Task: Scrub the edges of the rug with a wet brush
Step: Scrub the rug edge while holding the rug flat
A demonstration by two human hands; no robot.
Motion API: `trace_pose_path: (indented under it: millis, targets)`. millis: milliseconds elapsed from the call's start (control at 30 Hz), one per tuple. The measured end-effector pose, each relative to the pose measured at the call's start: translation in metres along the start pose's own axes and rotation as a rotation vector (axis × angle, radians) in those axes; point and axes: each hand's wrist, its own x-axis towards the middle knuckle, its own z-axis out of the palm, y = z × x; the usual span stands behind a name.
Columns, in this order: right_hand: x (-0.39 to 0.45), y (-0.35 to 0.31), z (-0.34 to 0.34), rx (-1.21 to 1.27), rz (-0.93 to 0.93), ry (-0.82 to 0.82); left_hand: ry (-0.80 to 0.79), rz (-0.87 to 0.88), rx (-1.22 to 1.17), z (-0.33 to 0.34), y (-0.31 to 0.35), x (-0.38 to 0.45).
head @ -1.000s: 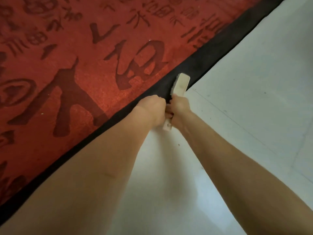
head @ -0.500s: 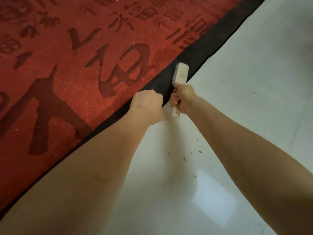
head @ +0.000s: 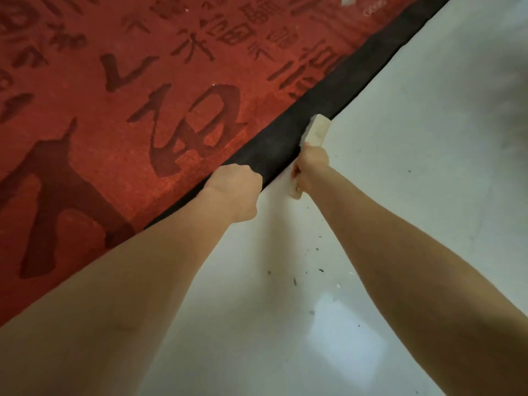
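Head view: right hand (head: 311, 167) presses brush (head: 317, 130) against rug (head: 300, 130) border.

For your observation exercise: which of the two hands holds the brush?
The right hand grips the pale brush against the rug's black border; the left hand pinches the rug.

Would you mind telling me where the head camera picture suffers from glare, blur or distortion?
Head view: a bright patch of glare sits on the white floor between the forearms; the upper right corner is smeared and dark; the brush in the right hand looks soft-edged; the wide lens swells both forearms near the bottom, while the rug pattern stays fairly readable.
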Motion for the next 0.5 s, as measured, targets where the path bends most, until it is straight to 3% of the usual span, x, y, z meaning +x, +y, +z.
trace_pose_path:
  millis: [100,233,400,500]
  targets:
    - [0.004,0.005,-0.013,-0.164,-0.017,0.02,-0.016,0.016,-0.022,0.0,-0.002,0.004]
    - [0.033,-0.038,-0.026,-0.087,-0.005,0.111,-0.031,0.004,-0.003,0.003,-0.001,0.004]
    - [-0.004,0.009,-0.017,-0.25,0.0,-0.032,-0.034,-0.02,-0.005,0.001,0.001,0.004]
    - [0.017,-0.025,-0.022,-0.203,-0.005,0.011,-0.013,-0.014,0.012,0.003,0.002,0.002]
